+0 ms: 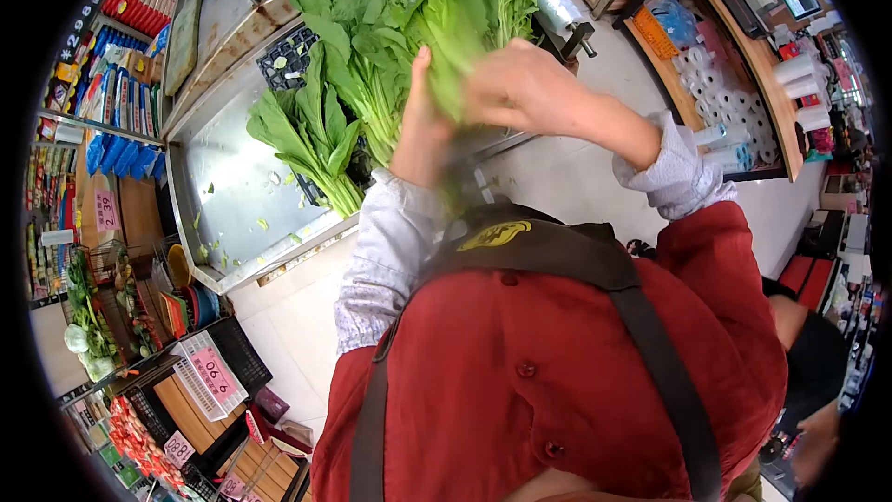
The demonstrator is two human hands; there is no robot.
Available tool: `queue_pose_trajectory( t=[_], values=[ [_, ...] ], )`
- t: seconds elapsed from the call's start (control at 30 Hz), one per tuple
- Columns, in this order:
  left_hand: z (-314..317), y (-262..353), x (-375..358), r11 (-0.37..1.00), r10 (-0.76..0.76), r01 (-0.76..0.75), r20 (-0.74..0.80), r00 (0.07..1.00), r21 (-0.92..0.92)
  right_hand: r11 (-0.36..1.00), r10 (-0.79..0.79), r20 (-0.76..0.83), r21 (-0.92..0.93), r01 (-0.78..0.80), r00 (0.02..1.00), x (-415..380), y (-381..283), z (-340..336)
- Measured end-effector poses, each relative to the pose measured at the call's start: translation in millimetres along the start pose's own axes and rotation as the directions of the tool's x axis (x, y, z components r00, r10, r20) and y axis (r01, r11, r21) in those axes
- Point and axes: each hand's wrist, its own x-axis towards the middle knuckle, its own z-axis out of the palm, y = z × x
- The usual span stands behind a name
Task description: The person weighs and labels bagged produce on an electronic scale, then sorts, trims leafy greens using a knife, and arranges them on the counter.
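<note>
A bunch of leafy greens [444, 37] with pale green stems is upright between my hands, its lower part blurred. My left hand [420, 125] is closed around the stem end, thumb pointing up along it. Against the other side of the stems is my right hand [522, 88], its fingers smeared by motion. Past my hands, more leafy greens [358, 56] lie piled in a metal tray [228, 186]. One separate bunch [311, 144] rests nearer the tray's left part, stems toward me.
Leaf scraps dot the tray floor beside a black plastic grate [283, 60]. A film roll [557, 5] lies at the tray's right. Shelves of packaged goods [121, 93] stand left, with a price-tagged white basket [209, 376] below. White rolls [725, 93] fill a right-hand shelf; another person's hand [818, 437] shows lower right.
</note>
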Motion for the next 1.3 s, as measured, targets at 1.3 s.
queue_pose_trajectory(
  t=[1.3],
  values=[
    [-49, -13, -7, 0.964, 0.128, -0.132, -0.03, 0.991, -0.232, 0.737, 0.309, -0.223, 0.671, -0.085, 0.924, -44, 25, 59]
  ],
)
